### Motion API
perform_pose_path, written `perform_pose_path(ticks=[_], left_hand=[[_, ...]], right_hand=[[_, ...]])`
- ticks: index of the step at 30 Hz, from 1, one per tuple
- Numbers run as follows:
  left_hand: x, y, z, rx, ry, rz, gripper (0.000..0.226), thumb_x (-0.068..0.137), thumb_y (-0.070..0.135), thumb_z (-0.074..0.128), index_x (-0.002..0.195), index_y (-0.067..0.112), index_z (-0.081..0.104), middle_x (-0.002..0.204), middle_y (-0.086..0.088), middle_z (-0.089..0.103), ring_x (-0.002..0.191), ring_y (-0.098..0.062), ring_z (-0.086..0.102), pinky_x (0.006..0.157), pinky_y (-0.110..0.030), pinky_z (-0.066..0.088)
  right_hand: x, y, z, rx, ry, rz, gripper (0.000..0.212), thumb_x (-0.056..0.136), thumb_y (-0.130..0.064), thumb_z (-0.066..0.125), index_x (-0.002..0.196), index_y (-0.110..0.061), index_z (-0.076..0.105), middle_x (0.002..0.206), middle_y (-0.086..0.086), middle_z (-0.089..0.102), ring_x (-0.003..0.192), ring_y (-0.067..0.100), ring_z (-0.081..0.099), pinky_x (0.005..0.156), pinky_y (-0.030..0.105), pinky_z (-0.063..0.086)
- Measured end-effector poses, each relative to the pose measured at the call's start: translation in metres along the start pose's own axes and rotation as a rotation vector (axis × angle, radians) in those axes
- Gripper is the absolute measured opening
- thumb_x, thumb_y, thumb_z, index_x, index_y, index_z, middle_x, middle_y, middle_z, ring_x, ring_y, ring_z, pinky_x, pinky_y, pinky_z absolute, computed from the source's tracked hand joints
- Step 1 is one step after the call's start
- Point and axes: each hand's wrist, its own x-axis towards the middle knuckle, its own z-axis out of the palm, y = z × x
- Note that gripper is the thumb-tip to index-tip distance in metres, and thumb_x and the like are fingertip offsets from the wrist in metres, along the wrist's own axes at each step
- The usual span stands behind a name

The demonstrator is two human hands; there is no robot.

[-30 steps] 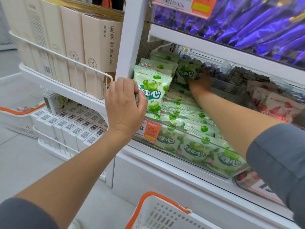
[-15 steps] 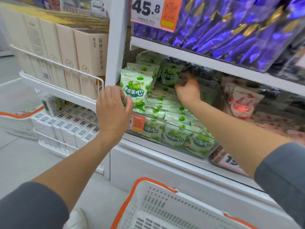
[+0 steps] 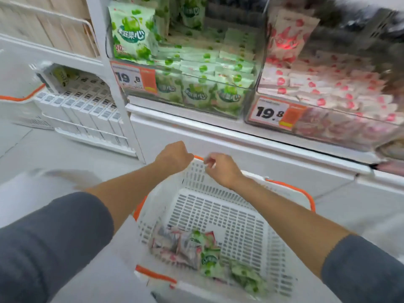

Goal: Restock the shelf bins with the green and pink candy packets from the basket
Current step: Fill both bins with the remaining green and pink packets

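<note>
Head view: packets point(image 3: 196, 252) lie apart from left grip point(image 3: 175, 157), right grip point(image 3: 220, 169).

Pulls left hand point(image 3: 175, 157) and right hand point(image 3: 220, 169) from clear plastic bin point(image 3: 249, 99) of green packets point(image 3: 133, 31) down to rim of white slotted basket point(image 3: 196, 180).

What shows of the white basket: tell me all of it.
The basket is white slotted plastic with orange rim trim, upright, below and in front of the shelf. Its floor is mostly bare; a few green and pink packets lie at its near side. The left hand and right hand are at its far wall; blur hides any contact.
</note>
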Motion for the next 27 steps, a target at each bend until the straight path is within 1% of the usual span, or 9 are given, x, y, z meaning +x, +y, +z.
perform_pose_path(ticks=[3,7,11,14,17,20,23,25,27], left_hand=[[0.003,-0.006,0.034,0.173,-0.189,0.096,0.008,0.094,0.022,0.053,0.097,0.016,0.057,0.107,-0.002,0.062,0.092,-0.017,0.052,0.079,-0.026,0.041],[0.007,-0.012,0.063,0.243,-0.341,0.061,0.023,0.095,0.021,0.051,0.109,0.007,0.062,0.118,-0.007,0.063,0.104,-0.024,0.06,0.082,-0.03,0.046],[0.004,-0.017,0.081,0.313,-0.464,0.063,0.025,0.095,0.022,0.052,0.103,0.0,0.062,0.116,-0.012,0.061,0.103,-0.026,0.059,0.08,-0.033,0.045],[0.001,-0.018,0.088,0.356,-0.524,0.083,0.021,0.095,0.022,0.052,0.092,0.003,0.06,0.102,-0.011,0.056,0.088,-0.023,0.054,0.07,-0.028,0.042],[-0.001,-0.016,0.085,0.365,-0.537,0.098,0.013,0.095,0.02,0.053,0.09,0.009,0.056,0.097,-0.008,0.051,0.084,-0.021,0.051,0.071,-0.027,0.041],[0.003,-0.005,0.067,0.282,-0.503,0.053,0.017,0.093,0.018,0.055,0.101,0.004,0.061,0.096,-0.009,0.055,0.079,-0.022,0.053,0.059,-0.023,0.04],[0.01,0.009,0.038,-0.018,-0.433,-0.133,0.03,0.094,0.03,0.058,0.112,0.006,0.057,0.094,-0.008,0.056,0.081,-0.023,0.059,0.065,-0.03,0.049],[0.011,0.017,0.018,-0.377,-0.475,-0.262,0.04,0.092,0.038,0.064,0.117,0.009,0.053,0.11,-0.01,0.057,0.105,-0.027,0.061,0.082,-0.037,0.052],[0.013,0.025,0.003,-0.719,-0.484,-0.251,0.04,0.089,0.027,0.07,0.12,0.004,0.058,0.116,-0.012,0.065,0.101,-0.024,0.065,0.084,-0.036,0.056]], right_hand=[[-0.032,0.069,0.055,0.036,-0.376,0.222,0.019,0.088,-0.005,0.058,0.102,-0.009,0.069,0.113,0.01,0.066,0.106,0.028,0.062,0.088,0.036,0.051],[-0.068,0.126,0.119,-0.071,-0.599,0.395,0.023,0.095,-0.012,0.052,0.114,-0.006,0.062,0.102,0.008,0.054,0.085,0.022,0.051,0.079,0.031,0.042],[-0.087,0.139,0.17,-0.056,-0.733,0.439,0.014,0.093,-0.015,0.053,0.08,-0.012,0.048,0.077,0.001,0.045,0.076,0.025,0.056,0.064,0.027,0.04],[-0.091,0.138,0.182,-0.023,-0.681,0.447,0.032,0.089,-0.011,0.057,0.063,-0.015,0.039,0.066,0.0,0.039,0.059,0.015,0.042,0.052,0.024,0.036],[-0.07,0.129,0.149,0.119,-0.619,0.447,0.009,0.087,-0.009,0.065,0.09,-0.01,0.057,0.09,0.003,0.052,0.078,0.019,0.052,0.062,0.026,0.043],[-0.031,0.109,0.08,0.287,-0.403,0.447,0.026,0.085,-0.012,0.071,0.104,-0.014,0.053,0.106,0.009,0.056,0.077,0.02,0.06,0.06,0.026,0.048],[-0.006,0.071,0.001,0.612,-0.186,0.467,0.032,0.086,-0.006,0.071,0.112,-0.009,0.054,0.106,0.014,0.061,0.078,0.02,0.066,0.066,0.026,0.058],[-0.005,0.047,-0.041,0.945,-0.2,0.475,0.034,0.087,-0.001,0.067,0.119,-0.002,0.056,0.109,0.016,0.067,0.088,0.023,0.069,0.078,0.028,0.059],[-0.013,0.03,-0.066,1.12,-0.299,0.473,0.029,0.089,0.0,0.064,0.117,-0.002,0.058,0.108,0.014,0.069,0.095,0.024,0.069,0.087,0.03,0.057]])
